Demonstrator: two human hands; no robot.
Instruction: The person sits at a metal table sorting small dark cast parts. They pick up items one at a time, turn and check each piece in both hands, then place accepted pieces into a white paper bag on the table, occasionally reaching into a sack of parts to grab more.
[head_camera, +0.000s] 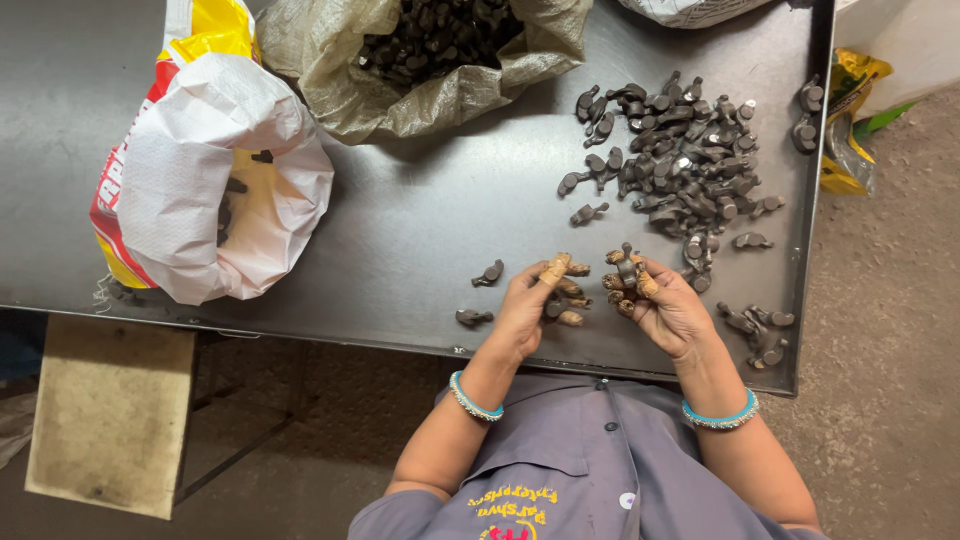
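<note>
Grey shirt cloth (590, 470) fills the near edge of the view, with a forearm rising from it on each side, each wearing a turquoise bangle (472, 398) at the wrist. Just beyond, both hands rest over the front edge of the dark metal worktop (420, 220).

The left hand (530, 305) has its fingers (556, 268), wrapped in tan tape or finger cots, curled around a small dark metal part (553, 308) that is mostly hidden in the palm; its forefinger points up and away. The right hand (665, 305), likewise wrapped at the fingertips, pinches another small dark forged part (627, 268) upright between thumb and forefinger, close beside the left hand but not touching it.

On the worktop left of the left hand lie two loose parts (488, 273), apart from each other. Right of the right hand, near the worktop's front corner, sits a small cluster of the same pieces (757, 330). Farther back on the right spreads a large heap of dark parts (680, 160), reaching nearly to the worktop's right edge.

On the far left stands an open white sack with red and yellow print (215, 170), a few parts visible inside. At the far middle, an open olive woven bag (430, 60) holds many more dark parts.
</note>
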